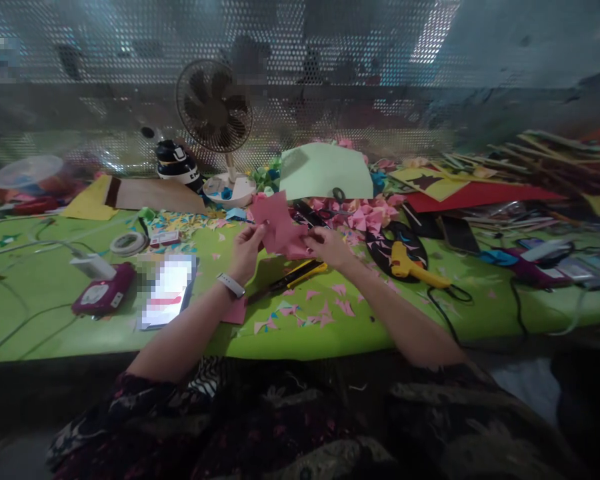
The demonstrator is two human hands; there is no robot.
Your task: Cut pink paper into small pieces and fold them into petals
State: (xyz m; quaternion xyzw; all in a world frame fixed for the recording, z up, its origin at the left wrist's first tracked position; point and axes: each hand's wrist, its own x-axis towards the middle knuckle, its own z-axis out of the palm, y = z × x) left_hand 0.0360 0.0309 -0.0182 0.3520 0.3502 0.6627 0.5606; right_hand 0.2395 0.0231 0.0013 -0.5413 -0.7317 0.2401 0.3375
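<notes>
Pink paper (276,223), cut along its edge, is held up between both hands over the middle of the table. My left hand (250,250) pinches its left side, fingers closed. At its lower right, my right hand (327,245) grips the paper between thumb and fingers. Below the hands lies a yellow and black box cutter (300,273). Another pink paper piece (236,311) rests by my left wrist, partly hidden by the forearm. Small pink paper scraps (325,313) are scattered in front of me.
A yellow glue gun (410,265) lies on a black round plate. A lit phone (170,293) and a purple power socket (105,290) with cables are at left. A fan (215,107) stands behind. Pale green paper (327,173) covers folded pieces. Sticks (545,160) pile up at right.
</notes>
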